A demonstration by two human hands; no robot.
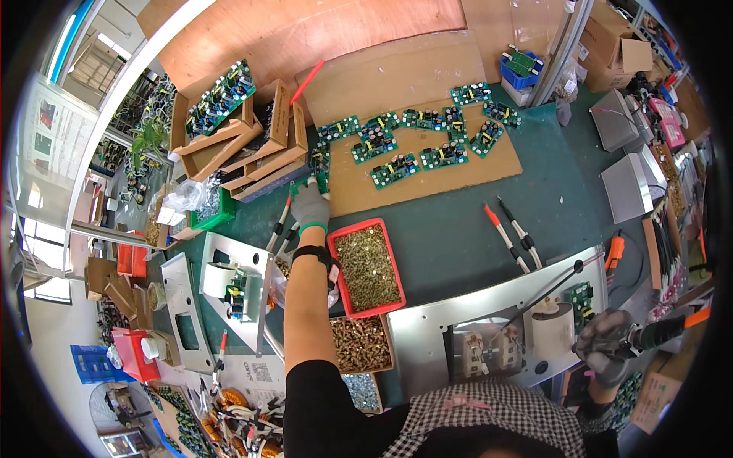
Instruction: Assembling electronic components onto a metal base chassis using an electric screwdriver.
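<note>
My left hand (310, 204), in a grey glove with a green cuff, reaches forward and closes on a green circuit board (319, 180) at the left edge of a cardboard sheet (427, 183). Several more green circuit boards (397, 169) lie spread over that sheet. My right hand (603, 347), also gloved, grips a power screwdriver (657, 333) at the far right, beside a grey metal panel (427, 320) carrying a white round part (551, 328) and a small green board (580, 296).
A red tray of brass screws (366, 267) sits by my left forearm, with a second screw box (360, 343) nearer me. Open cardboard boxes (244, 137) with boards stand at the back left. Red- and white-handled probes (508, 233) lie on the green mat. Another metal panel (229, 290) lies left.
</note>
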